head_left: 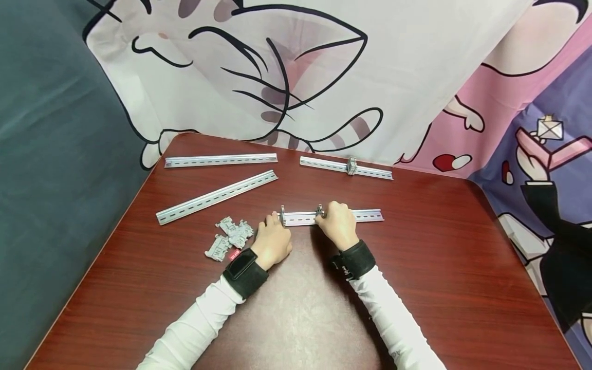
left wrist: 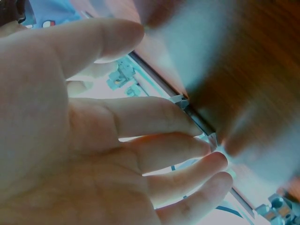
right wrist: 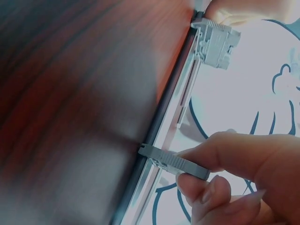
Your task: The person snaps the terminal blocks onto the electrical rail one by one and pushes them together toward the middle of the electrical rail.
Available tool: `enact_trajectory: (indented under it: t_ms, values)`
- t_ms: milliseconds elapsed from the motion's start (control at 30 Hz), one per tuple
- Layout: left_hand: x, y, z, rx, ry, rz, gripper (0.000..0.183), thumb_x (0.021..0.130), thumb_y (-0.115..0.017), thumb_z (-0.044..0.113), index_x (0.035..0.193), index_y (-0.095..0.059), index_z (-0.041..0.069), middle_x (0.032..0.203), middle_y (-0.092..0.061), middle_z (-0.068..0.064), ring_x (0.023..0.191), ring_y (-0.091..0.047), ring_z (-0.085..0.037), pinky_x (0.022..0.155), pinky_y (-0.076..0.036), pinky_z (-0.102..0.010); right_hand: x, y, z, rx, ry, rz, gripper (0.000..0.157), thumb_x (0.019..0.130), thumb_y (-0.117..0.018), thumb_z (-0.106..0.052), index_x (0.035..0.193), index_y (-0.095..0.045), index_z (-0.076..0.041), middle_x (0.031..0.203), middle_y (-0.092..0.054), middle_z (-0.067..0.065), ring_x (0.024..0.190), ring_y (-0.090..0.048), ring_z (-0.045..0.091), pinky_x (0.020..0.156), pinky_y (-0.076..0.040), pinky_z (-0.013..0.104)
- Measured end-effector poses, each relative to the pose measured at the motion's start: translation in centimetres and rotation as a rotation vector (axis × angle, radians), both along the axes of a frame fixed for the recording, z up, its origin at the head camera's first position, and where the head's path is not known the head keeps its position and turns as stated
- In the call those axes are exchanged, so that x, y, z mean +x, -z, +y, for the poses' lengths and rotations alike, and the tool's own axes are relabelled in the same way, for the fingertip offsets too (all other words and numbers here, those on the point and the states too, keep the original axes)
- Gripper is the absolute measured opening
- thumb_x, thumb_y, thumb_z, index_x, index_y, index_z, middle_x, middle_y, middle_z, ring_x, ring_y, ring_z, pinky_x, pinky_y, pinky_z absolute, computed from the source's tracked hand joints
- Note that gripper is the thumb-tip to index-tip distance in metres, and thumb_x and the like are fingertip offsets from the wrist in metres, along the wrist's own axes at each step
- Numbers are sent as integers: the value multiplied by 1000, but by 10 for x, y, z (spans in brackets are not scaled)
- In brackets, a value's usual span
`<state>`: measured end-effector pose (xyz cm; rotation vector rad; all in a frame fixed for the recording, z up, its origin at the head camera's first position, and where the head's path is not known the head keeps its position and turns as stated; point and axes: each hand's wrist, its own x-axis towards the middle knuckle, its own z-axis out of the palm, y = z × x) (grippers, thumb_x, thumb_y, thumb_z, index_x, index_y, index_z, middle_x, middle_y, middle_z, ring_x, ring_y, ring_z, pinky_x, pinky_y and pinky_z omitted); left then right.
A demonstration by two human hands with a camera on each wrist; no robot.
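Observation:
A slotted metal DIN rail (head_left: 302, 219) lies across the middle of the table, between both hands. On it, my right hand (head_left: 339, 226) pinches a thin grey terminal block (right wrist: 173, 161) between thumb and fingers; the block stands upright across the rail. A second grey terminal block (right wrist: 215, 44) sits at the rail's left end. My left hand (head_left: 273, 240) is beside that end, its fingertips right at the rail and the block. In the left wrist view its fingers (left wrist: 164, 152) stretch out, with the thumb apart from them and nothing gripped.
Several loose grey terminal blocks (head_left: 238, 234) lie left of the left hand, beside a small red piece (head_left: 234, 254). Two bare rails (head_left: 219, 161) lie at the back left. Another rail (head_left: 324, 164) at the back right carries a grey block (head_left: 352, 165). A printed cloth (head_left: 416, 77) hangs behind the table.

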<state>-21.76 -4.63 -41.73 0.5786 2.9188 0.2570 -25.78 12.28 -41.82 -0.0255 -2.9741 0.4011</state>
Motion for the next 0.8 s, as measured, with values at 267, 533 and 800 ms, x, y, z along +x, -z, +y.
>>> enact_trajectory:
  t_ms: [267, 533, 800]
  values:
    - [1, 3, 0, -3, -2, 30, 27, 87, -65, 24, 96, -73, 0, 135, -47, -38, 118, -46, -45, 89, -43, -53, 0, 0, 11, -23, 37, 18, 37, 75, -68, -19, 49, -41, -17, 53, -51, 3, 54, -61, 32, 46, -44, 45]
    - [1, 3, 1, -5, -5, 27, 28, 88, -65, 24, 97, -73, 0, 135, -46, -38, 119, -46, -45, 90, -42, -53, 0, 1, 22, -42, 76, 26, 37, 77, -68, -23, 50, -42, -16, 51, -47, 0, 52, -57, 30, 43, -39, 41]
    - [1, 4, 3, -9, -10, 68, 27, 86, -64, 23, 96, -74, -1, 134, -48, -38, 116, -47, -44, 88, -44, -51, -1, 1, 31, -53, 72, 40, 33, 71, -68, -17, 47, -45, -17, 48, -41, -6, 48, -48, 22, 41, -30, 32]
